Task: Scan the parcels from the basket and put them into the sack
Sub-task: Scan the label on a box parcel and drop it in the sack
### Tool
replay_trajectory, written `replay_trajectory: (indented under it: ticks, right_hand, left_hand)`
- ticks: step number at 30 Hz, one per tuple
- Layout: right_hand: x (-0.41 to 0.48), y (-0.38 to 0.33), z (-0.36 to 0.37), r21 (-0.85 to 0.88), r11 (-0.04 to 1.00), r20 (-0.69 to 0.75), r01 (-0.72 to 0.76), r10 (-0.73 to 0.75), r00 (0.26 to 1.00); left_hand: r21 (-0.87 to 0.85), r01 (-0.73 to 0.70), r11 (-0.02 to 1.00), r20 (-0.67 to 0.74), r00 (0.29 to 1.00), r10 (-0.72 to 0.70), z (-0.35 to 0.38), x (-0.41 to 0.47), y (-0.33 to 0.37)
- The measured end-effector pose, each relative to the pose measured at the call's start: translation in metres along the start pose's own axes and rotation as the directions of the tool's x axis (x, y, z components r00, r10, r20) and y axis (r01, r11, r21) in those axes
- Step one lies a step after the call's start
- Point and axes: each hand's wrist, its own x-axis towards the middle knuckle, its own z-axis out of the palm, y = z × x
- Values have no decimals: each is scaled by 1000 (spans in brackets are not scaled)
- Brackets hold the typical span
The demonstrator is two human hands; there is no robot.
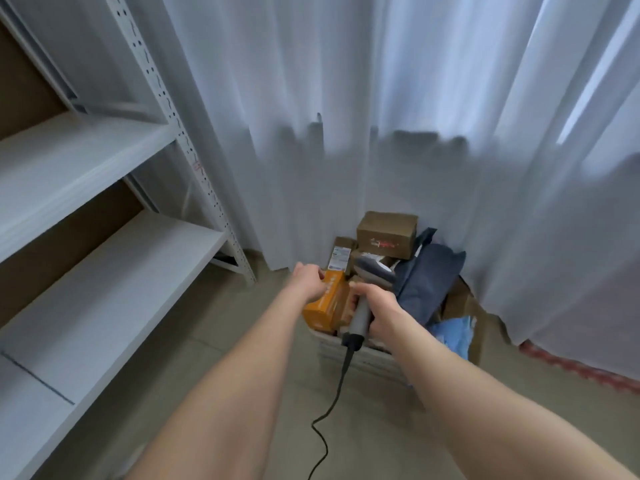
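Aim first: tilt box, gripped in left hand, toward scanner at 3 o'clock. Steady right hand, curled round handle.

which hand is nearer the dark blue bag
Right. The right hand, holding the scanner, is beside the dark blue bag; the left hand is farther, on the orange box.

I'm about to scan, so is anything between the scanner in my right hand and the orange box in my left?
Nothing visible. The scanner, gripped by the right hand, sits close beside the orange box that the left hand grips, above the basket. No parcel lies between them.
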Motion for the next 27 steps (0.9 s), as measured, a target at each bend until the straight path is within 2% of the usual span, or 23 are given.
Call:
replay_trajectory:
  ticks: [6, 13, 21, 27]
  right_hand:
    - [55, -78, -54, 110, 993, -88, 29, -19, 996]
    - [156, -141, -80, 216, 976, -158, -1, 36, 987]
    - [314, -187, -80, 213, 977, -277, -29, 89, 957]
    - [392, -191, -88, 184, 981, -325, -62, 120, 938]
  left_hand:
    - [12, -35, 999, 39, 999, 34, 21, 79, 78]
    - [-4, -20, 1000, 79, 997, 20, 42, 204, 117]
    - [-157, 143, 977, 176, 978, -115, 92, 376, 116]
    - [-350, 324, 879, 303, 927, -221, 124, 451, 111]
